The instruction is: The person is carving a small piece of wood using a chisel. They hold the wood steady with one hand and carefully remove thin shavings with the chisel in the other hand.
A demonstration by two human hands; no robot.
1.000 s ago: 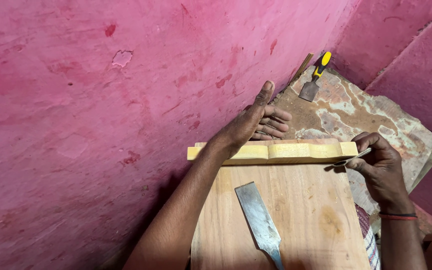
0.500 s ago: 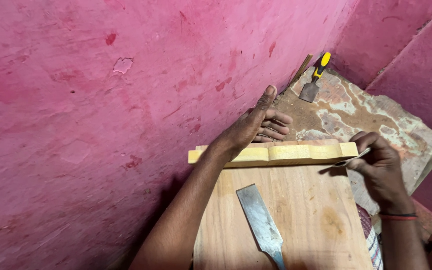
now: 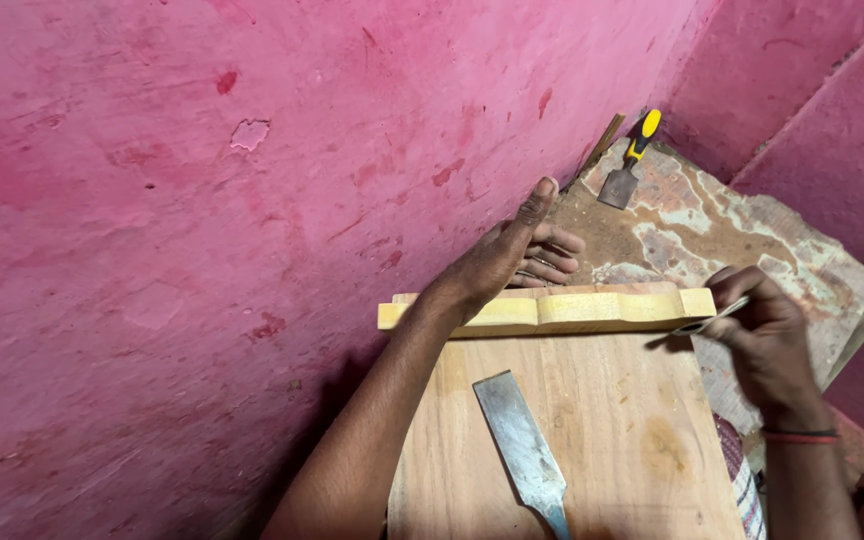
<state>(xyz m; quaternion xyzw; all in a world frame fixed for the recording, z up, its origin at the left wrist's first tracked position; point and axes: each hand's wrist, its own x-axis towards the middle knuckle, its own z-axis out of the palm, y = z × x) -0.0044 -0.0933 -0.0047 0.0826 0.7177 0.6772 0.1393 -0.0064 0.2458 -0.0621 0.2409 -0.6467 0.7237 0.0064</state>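
Pale notched wood strip [image 3: 592, 308] lies crosswise on board [image 3: 602, 440].

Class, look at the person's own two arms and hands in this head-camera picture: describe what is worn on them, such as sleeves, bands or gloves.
Both hands are bare, with no gloves. The left hand and its forearm show no sleeve, band or watch as far as the arm is in view. The right hand has a thin red band around the wrist, with no sleeve visible below it. No rings can be made out on either hand.

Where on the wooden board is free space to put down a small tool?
Bare patches on the wooden board: right of the flat chisel, up to the right hand; also between chisel and left forearm. Crowded along the yellow moulding strip, where the left hand presses.
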